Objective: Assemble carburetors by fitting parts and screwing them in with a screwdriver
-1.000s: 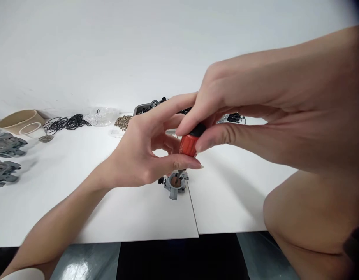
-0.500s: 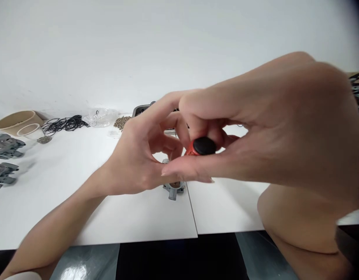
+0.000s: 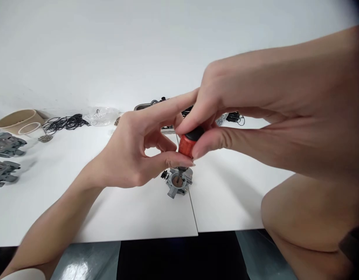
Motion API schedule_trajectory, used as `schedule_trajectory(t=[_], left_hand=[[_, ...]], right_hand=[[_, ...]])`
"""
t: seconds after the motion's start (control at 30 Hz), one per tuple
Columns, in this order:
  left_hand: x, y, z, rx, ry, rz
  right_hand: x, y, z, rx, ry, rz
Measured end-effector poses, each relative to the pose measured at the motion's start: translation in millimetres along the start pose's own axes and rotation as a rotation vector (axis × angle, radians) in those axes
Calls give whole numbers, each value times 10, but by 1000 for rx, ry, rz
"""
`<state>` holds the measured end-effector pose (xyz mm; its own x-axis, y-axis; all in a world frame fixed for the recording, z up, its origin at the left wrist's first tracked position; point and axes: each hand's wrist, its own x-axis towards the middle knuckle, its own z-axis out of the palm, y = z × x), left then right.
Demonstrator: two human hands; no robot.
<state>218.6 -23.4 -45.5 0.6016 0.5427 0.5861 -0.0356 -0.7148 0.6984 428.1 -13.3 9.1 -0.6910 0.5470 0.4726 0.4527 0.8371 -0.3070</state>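
A short screwdriver (image 3: 186, 146) with a red handle and black end cap is held upright between both hands. My right hand (image 3: 240, 101) pinches its top with thumb and forefinger. Lower on the handle, my left hand (image 3: 138, 151) closes its thumb on it, with the other fingers curled behind. The shaft points down into the round opening of a grey metal carburetor-like body (image 3: 175, 191) on the white table (image 3: 132, 217). Whether the tip touches a screw is too small to tell.
Two similar grey metal bodies (image 3: 6, 171) stand at the left edge. Behind them are a tan bowl (image 3: 20, 120), a tipped clear cup (image 3: 30, 130), black cords (image 3: 67, 122) and a plastic bag (image 3: 102, 116). A metal tray (image 3: 143, 106) sits partly hidden behind my hands.
The right hand's grip has shifted to a thumb-and-forefinger pinch on the cap. The screwdriver has moved slightly left and more of its handle shows, with the shaft over the metal body.
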Motion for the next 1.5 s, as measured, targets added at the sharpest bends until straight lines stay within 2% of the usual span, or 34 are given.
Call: schedule_trajectory(t=[0.07,0.17,0.3,0.4,0.57,0.63,0.73,0.8,0.9,1.0,1.07,1.13,1.27,1.4,1.5], left_hand=[[10,-7,-4,-15,-26,13],[22,-13,3,-89,-52,71],[7,-19,41,-97,36,-80],[-12,-34,63,-104,60,-125],[-7,-38,61,-73,56,-101],[1,-15,61,-40,36,-77],[3,36,73,23,55,-138],[-4,66,78,50,75,-184],[-20,99,64,57,66,-185],[-39,153,18,61,51,-157],[-63,220,-30,70,85,-104],[-97,308,-92,94,159,-36],[-154,465,-227,156,251,36],[-133,443,-317,225,225,-60],[-146,255,-340,268,208,-276]], right_hand=[[-29,-21,-2,-46,-8,-57],[-66,-48,11,-17,81,1],[-34,-57,33,51,61,46],[-25,-8,7,79,30,31],[-298,195,14,99,203,139],[-471,263,142,87,93,221],[-688,264,516,183,-216,388],[-764,198,826,218,-348,373],[-766,70,1219,72,-272,318],[-724,-3,1380,-55,-212,287],[-730,1,1332,-46,-225,266],[-784,56,1180,6,-267,282],[-1038,371,731,63,-316,471],[-1434,1047,316,-35,-237,573],[-1764,1704,84,-134,-154,637]])
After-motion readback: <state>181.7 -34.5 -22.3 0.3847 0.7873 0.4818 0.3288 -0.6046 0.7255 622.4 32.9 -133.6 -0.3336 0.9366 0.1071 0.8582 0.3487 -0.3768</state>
